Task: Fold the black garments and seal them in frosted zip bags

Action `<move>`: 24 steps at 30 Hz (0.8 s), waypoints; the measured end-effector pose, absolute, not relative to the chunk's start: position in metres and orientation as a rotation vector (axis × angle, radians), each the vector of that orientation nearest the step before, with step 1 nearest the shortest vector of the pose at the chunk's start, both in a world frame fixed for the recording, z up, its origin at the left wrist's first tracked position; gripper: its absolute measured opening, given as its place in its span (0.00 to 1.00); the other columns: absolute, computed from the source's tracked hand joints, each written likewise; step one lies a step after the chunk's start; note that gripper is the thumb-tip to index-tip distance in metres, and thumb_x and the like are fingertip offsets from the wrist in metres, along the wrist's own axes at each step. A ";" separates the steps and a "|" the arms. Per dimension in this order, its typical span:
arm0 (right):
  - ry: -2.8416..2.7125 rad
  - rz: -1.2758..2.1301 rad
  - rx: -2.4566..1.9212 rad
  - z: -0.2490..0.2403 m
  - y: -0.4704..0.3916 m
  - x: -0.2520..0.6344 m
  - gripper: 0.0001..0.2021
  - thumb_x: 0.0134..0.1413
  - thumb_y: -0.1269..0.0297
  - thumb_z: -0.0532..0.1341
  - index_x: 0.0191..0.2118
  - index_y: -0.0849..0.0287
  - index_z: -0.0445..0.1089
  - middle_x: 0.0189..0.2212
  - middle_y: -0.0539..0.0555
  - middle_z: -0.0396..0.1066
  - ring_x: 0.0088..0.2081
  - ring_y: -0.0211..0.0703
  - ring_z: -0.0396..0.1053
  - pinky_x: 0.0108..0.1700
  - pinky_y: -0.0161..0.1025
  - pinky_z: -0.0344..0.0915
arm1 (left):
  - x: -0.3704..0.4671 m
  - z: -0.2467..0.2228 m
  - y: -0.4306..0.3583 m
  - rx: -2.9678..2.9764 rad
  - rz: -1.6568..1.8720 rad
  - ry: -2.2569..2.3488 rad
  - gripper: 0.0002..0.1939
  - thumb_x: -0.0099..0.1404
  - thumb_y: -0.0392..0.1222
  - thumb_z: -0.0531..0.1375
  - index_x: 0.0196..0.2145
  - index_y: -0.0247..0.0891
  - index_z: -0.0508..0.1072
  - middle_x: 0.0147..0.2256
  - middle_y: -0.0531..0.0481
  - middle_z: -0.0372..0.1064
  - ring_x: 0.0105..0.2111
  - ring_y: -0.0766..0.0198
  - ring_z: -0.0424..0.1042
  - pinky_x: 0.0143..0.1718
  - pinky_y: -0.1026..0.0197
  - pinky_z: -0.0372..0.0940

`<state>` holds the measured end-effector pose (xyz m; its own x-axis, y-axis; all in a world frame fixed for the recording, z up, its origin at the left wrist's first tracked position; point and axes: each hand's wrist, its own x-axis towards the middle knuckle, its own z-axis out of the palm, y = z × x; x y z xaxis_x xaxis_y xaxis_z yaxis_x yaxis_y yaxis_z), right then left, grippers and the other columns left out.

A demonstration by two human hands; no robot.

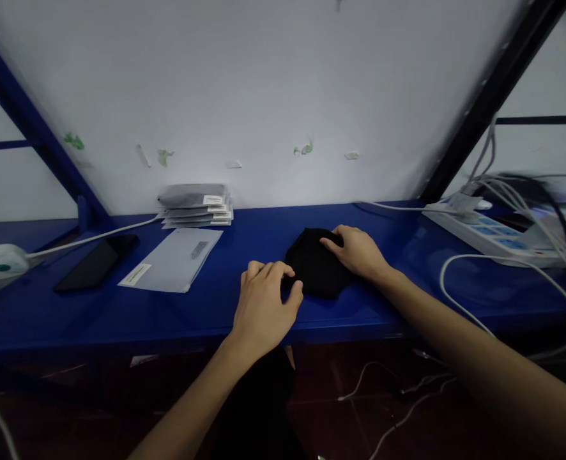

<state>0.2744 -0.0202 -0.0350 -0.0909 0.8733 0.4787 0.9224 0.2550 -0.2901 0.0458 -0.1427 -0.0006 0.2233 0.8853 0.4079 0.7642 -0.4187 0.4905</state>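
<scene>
Mid-frame, the cloth [315, 265] lies compact, handling apparently unfinished: left hand [264, 303] half-curled at its edge, right hand [359, 252] over it (whether either pinches, I can't tell)

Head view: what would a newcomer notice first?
The left hand and right hand stand out first, at either side of a black cloth item on the blue tabletop. Farther left, a stack of pale packets sits by the wall; at far right lies a white power strip.
</scene>
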 end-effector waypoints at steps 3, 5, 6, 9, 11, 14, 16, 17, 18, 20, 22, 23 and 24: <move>-1.924 -0.026 -1.634 -0.032 -0.023 0.273 0.15 0.61 0.51 0.57 0.40 0.59 0.71 0.35 0.59 0.76 0.37 0.52 0.73 0.39 0.44 0.64 | 0.043 0.002 -0.142 2.309 0.974 1.587 0.05 0.68 0.40 0.57 0.41 0.41 0.71 0.42 0.49 0.74 0.48 0.52 0.64 0.52 0.47 0.61; -1.897 0.013 -1.646 -0.031 -0.025 0.273 0.16 0.61 0.51 0.56 0.42 0.59 0.71 0.37 0.60 0.77 0.39 0.52 0.74 0.39 0.44 0.64 | 0.037 0.005 -0.138 2.348 1.019 1.635 0.06 0.68 0.40 0.57 0.42 0.40 0.71 0.43 0.48 0.74 0.49 0.52 0.64 0.52 0.47 0.62; -1.889 0.018 -1.660 -0.030 -0.025 0.273 0.17 0.62 0.51 0.56 0.44 0.59 0.72 0.39 0.60 0.77 0.40 0.53 0.74 0.40 0.44 0.64 | 0.031 0.008 -0.135 2.378 1.044 1.674 0.06 0.67 0.40 0.57 0.42 0.40 0.72 0.43 0.47 0.74 0.49 0.51 0.64 0.52 0.47 0.62; -1.887 -0.011 -1.753 -0.027 -0.028 0.271 0.22 0.62 0.47 0.54 0.45 0.60 0.73 0.39 0.63 0.77 0.42 0.56 0.74 0.42 0.46 0.65 | 0.005 0.018 -0.122 2.473 1.106 1.824 0.08 0.68 0.41 0.56 0.42 0.39 0.72 0.43 0.46 0.73 0.49 0.51 0.66 0.55 0.47 0.61; -1.902 -0.036 -1.813 -0.025 -0.029 0.270 0.24 0.62 0.44 0.53 0.42 0.60 0.74 0.37 0.64 0.77 0.41 0.57 0.74 0.41 0.47 0.64 | -0.019 0.026 -0.111 2.502 1.071 1.980 0.10 0.68 0.44 0.54 0.42 0.39 0.72 0.44 0.44 0.73 0.49 0.50 0.67 0.56 0.47 0.61; -1.924 -0.059 -1.845 -0.023 -0.032 0.269 0.25 0.62 0.43 0.51 0.39 0.60 0.75 0.35 0.64 0.77 0.41 0.57 0.73 0.41 0.48 0.64 | -0.058 0.035 -0.097 2.365 0.697 2.263 0.17 0.68 0.49 0.54 0.46 0.37 0.72 0.47 0.41 0.72 0.52 0.45 0.66 0.55 0.44 0.61; -1.940 -0.065 -1.836 -0.023 -0.032 0.269 0.24 0.62 0.45 0.52 0.39 0.60 0.75 0.36 0.63 0.76 0.41 0.57 0.73 0.42 0.48 0.64 | -0.080 0.036 -0.091 2.262 0.437 2.350 0.23 0.68 0.54 0.51 0.50 0.35 0.72 0.50 0.37 0.71 0.54 0.41 0.65 0.54 0.42 0.61; -1.949 -0.067 -1.826 -0.023 -0.033 0.269 0.23 0.62 0.46 0.52 0.39 0.60 0.75 0.36 0.63 0.76 0.41 0.57 0.73 0.42 0.48 0.64 | -0.088 0.035 -0.089 2.222 0.337 2.353 0.25 0.68 0.56 0.50 0.51 0.35 0.71 0.51 0.36 0.71 0.55 0.40 0.65 0.54 0.42 0.62; -1.961 -0.070 -1.811 -0.023 -0.033 0.269 0.22 0.62 0.47 0.52 0.39 0.60 0.75 0.37 0.63 0.76 0.42 0.57 0.72 0.42 0.48 0.64 | -0.095 0.033 -0.088 2.200 0.269 2.345 0.26 0.68 0.57 0.50 0.51 0.34 0.71 0.52 0.35 0.71 0.54 0.40 0.66 0.54 0.42 0.61; -1.984 -0.084 -1.779 -0.024 -0.033 0.269 0.21 0.62 0.48 0.52 0.39 0.60 0.75 0.37 0.64 0.76 0.42 0.57 0.71 0.43 0.48 0.63 | -0.103 0.029 -0.088 2.247 0.215 2.283 0.26 0.67 0.56 0.51 0.50 0.33 0.72 0.51 0.35 0.71 0.53 0.40 0.68 0.54 0.43 0.61; -2.002 -0.102 -1.748 -0.025 -0.032 0.270 0.21 0.62 0.49 0.52 0.38 0.60 0.74 0.37 0.64 0.76 0.42 0.57 0.71 0.43 0.48 0.63 | -0.104 0.026 -0.091 2.352 0.241 2.183 0.23 0.66 0.54 0.51 0.47 0.35 0.73 0.50 0.35 0.72 0.50 0.42 0.70 0.52 0.44 0.62; -2.010 -0.111 -1.735 -0.026 -0.032 0.270 0.20 0.62 0.49 0.52 0.38 0.60 0.74 0.37 0.63 0.75 0.42 0.57 0.71 0.43 0.48 0.63 | -0.102 0.027 -0.093 2.405 0.267 2.115 0.21 0.66 0.52 0.51 0.46 0.37 0.74 0.48 0.37 0.73 0.49 0.43 0.71 0.51 0.45 0.63; -2.015 -0.118 -1.723 -0.027 -0.031 0.271 0.20 0.62 0.49 0.52 0.38 0.60 0.74 0.37 0.63 0.75 0.42 0.56 0.70 0.43 0.48 0.63 | -0.099 0.028 -0.095 2.446 0.290 2.041 0.19 0.66 0.52 0.52 0.44 0.39 0.75 0.47 0.39 0.75 0.47 0.44 0.72 0.50 0.46 0.64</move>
<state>0.2708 -0.0313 -0.0270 -0.0893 0.9077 0.4101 0.9493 0.2022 -0.2407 -0.0985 -0.0954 0.0277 0.1702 0.9697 0.1750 0.9801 -0.1849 0.0719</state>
